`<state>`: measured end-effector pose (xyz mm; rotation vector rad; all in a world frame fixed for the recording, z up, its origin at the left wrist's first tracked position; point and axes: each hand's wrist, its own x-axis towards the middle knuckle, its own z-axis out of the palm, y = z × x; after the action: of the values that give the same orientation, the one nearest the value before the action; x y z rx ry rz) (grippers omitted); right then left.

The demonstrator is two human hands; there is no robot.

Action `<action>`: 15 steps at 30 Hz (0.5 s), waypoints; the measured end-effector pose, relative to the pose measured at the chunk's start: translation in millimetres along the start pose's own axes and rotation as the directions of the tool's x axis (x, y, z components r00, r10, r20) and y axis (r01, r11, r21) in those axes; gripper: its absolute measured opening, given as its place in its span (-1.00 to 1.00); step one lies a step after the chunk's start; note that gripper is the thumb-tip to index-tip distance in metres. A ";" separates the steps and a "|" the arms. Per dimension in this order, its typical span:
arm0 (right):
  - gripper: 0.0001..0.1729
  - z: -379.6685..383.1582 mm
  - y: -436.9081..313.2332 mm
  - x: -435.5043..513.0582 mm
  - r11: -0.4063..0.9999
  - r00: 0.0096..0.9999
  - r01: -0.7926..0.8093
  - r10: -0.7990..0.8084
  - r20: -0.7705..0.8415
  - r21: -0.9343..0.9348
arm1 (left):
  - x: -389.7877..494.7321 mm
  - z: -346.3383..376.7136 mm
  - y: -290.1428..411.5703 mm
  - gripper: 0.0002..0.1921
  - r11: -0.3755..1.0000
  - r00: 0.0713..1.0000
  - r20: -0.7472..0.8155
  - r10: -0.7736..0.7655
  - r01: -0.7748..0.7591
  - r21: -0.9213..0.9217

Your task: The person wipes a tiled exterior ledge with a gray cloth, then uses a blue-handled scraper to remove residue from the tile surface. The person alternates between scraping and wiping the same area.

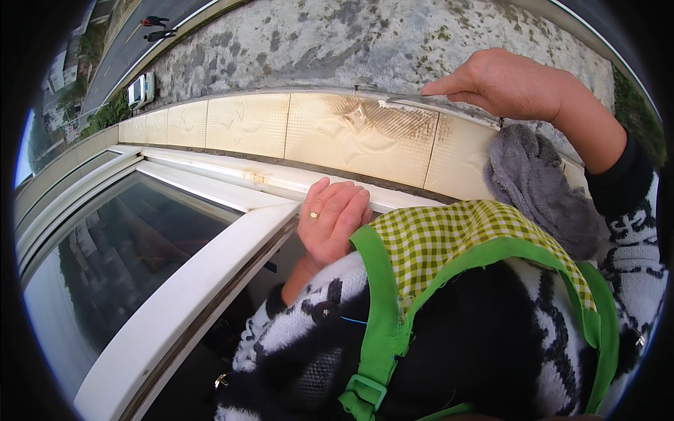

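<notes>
My right hand (508,87) reaches out over the outer edge of a tiled ledge (247,123), index finger extended. It holds a thin metal blade (405,98), whose tip meets the ledge's edge; the handle is hidden in the hand. Brown grime and a pale scraped patch mark the cream tile (363,137) beside the blade. My left hand (334,218), with a ring on one finger, grips the white window frame (258,176) at the sill. A crumpled grey cloth (537,179) hangs over the ledge below my right forearm.
An open window sash (210,279) with glass stands at left. Bolts (356,89) stick up along the ledge's outer edge. Beyond lies a stained concrete surface (316,47) far below, with a parked vehicle (141,90) and two people (158,35) on a road. A green-checked apron (447,226) covers my chest.
</notes>
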<state>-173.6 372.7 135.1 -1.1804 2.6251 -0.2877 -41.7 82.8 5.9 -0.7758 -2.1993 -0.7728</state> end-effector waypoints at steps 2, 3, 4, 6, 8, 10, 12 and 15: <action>-0.64 -0.8 0.0 0.3 0.997 1.000 -0.022 0.021 0.021 0.070 | -0.2 -1.5 -1.4 -0.74 1.000 1.000 0.019 -0.010 0.010 -0.003; -0.65 -4.0 0.1 -4.9 0.994 0.997 -0.054 0.049 0.060 0.093 | -0.9 -3.1 -1.0 -0.74 1.000 1.000 0.016 0.008 -0.008 -0.014; -0.65 -3.3 1.6 -6.1 0.987 0.984 -0.143 0.134 0.118 0.077 | -1.9 -3.2 -2.0 -0.73 1.000 1.000 0.027 0.007 -0.007 -0.013; -0.66 2.9 1.4 -3.5 0.996 0.997 -0.045 0.041 0.062 0.072 | -5.0 -5.3 -1.9 -0.73 1.000 1.000 0.012 0.022 -0.022 -0.013; -0.66 15.9 0.4 3.5 1.000 1.000 0.003 -0.003 0.002 -0.006 | -7.8 -6.9 -2.5 -0.73 1.000 0.999 0.036 0.005 -0.005 -0.008; -0.63 32.3 -3.9 23.1 0.983 0.980 0.106 -0.129 -0.149 -0.149 | -9.6 -8.6 -4.7 -0.74 1.000 1.000 0.015 0.020 -0.020 -0.002; -0.57 45.9 -15.7 27.2 0.944 0.982 0.048 -0.104 -0.157 -0.326 | -11.5 -9.8 -8.2 -0.75 1.000 1.000 0.006 0.011 -0.011 -0.005; -0.44 50.1 -47.0 7.9 0.851 0.975 0.029 -0.139 -0.171 -0.524 | -14.1 -11.2 -14.1 -0.76 1.000 1.000 -0.016 0.002 -0.003 -0.029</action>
<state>-130.3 332.2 99.5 -1.4981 2.9375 0.3371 -38.8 61.6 -2.1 -0.7840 -2.1765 -0.8086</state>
